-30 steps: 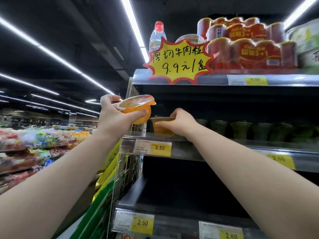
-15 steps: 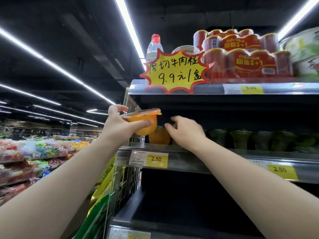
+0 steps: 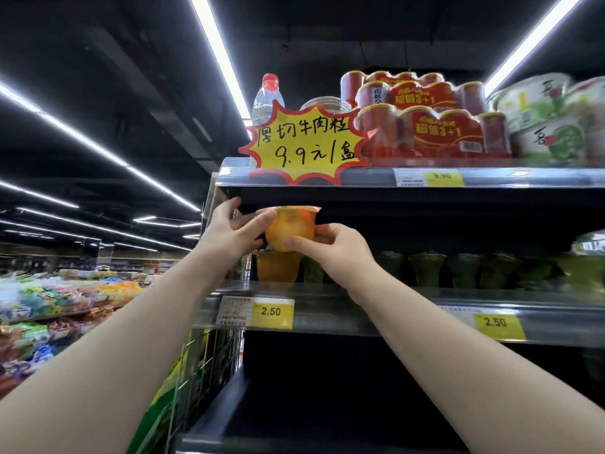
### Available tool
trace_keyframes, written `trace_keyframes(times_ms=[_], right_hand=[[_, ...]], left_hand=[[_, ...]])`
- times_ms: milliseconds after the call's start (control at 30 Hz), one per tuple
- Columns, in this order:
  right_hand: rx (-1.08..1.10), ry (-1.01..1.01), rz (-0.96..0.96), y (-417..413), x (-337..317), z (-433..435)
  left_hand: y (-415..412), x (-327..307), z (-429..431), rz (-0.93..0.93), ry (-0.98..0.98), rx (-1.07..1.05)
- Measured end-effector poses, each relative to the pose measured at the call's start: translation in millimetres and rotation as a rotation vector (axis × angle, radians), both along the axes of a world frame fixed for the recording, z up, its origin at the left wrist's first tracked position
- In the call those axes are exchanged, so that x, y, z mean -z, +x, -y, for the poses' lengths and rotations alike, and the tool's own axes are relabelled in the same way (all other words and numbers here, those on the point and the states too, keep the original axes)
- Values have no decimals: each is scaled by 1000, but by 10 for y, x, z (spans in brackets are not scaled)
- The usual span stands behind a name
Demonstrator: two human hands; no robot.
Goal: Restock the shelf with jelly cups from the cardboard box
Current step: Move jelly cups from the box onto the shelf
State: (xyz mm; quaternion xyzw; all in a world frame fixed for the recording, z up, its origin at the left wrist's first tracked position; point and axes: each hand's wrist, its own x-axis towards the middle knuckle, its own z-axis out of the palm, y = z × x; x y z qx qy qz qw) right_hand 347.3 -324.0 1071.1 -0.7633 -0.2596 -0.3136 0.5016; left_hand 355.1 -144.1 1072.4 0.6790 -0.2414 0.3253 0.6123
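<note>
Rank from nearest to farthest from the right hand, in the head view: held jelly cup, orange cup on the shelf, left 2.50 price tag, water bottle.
1. Held jelly cup: in the right hand's fingers.
2. Orange cup on the shelf: just below-left.
3. Left 2.50 price tag: lower, middle shelf's edge.
4. Water bottle: top shelf, up-left.

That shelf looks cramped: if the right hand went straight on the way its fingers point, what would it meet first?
The right hand points up-left and grips the orange jelly cup, so that comes first; behind it, probably the left hand holding the other side, though depth is unclear.
</note>
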Motion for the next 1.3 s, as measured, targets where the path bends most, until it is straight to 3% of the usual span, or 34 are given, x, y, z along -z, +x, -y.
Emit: trace_keyframes(times_ms=[100,233,600,833,1000,1300], right_hand=[[64,121,-25,116,-90,-38],[192,60,-123,323,-173,-177],[257,-168,-228,424,-210,-326],[448,-708,164,127,60,-227],[464,-923,51,71,114,-236],[308,-921,-284,189,-127,-298]], left_hand=[[121,138,-57,101,136,-272],[225,260,19,187,369,-511],[258,287,10,249,449,-572],[142,269,23,274,629,-631],[89,232,-69,160,851,-662],[240,-49,-5,-103,966,-558]])
